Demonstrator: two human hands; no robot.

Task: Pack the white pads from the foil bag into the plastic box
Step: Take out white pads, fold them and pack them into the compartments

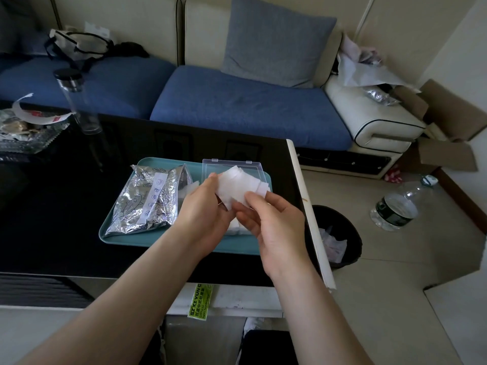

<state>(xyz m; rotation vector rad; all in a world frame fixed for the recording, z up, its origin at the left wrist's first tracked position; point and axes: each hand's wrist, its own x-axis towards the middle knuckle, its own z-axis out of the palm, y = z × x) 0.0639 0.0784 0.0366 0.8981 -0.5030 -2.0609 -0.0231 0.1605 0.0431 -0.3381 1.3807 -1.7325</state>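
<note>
Forearms enter from bottom edge; left hand (203, 206) and right hand (274, 219) meet above teal tray (126, 233). Thumbs and fingers of both pinch a fanned stack of white pads (239, 184). Stack is held over clear plastic box (232, 164) on tray's right half. Foil bag (147, 201) lies flat on tray's left half, beside box. Tray sits near right edge of black table (52, 206). Bin (340, 233) stands on floor just past that edge. Tall tumbler (79, 101) stands well apart, far left.

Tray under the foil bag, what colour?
The tray is plain teal; the head view shows it best.
</note>
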